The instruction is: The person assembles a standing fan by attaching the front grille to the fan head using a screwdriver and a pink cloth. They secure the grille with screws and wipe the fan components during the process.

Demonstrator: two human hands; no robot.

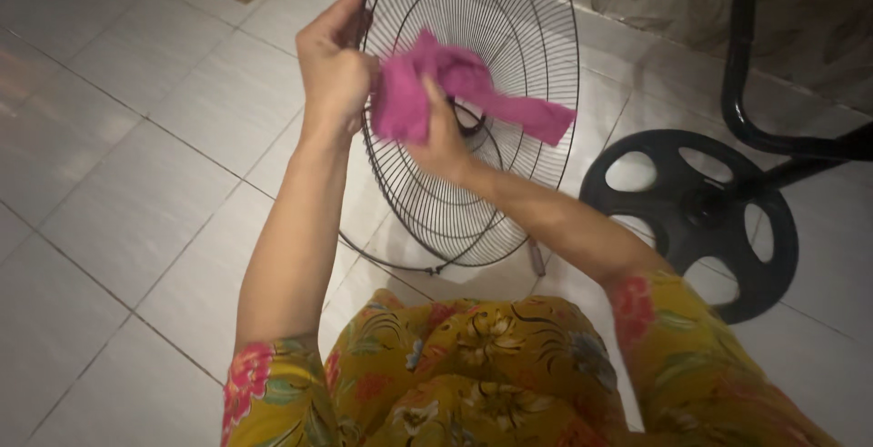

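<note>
Fingers of the right hand [443, 138] were bunched around a pink rag [427, 92] pressed on the wire fan guard [482, 220], left hand [332, 70] gripping its rim at 9 o'clock, so wiping looked midway, lower wires toward 6 o'clock probably left.

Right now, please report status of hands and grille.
Left hand grips round black wire fan grille rim. Right hand presses pink cloth on it. Nothing blocking.

one head-worn view, looking steeply down

it sits close above the arms, facing the tiled floor [136, 192] ahead.
</note>
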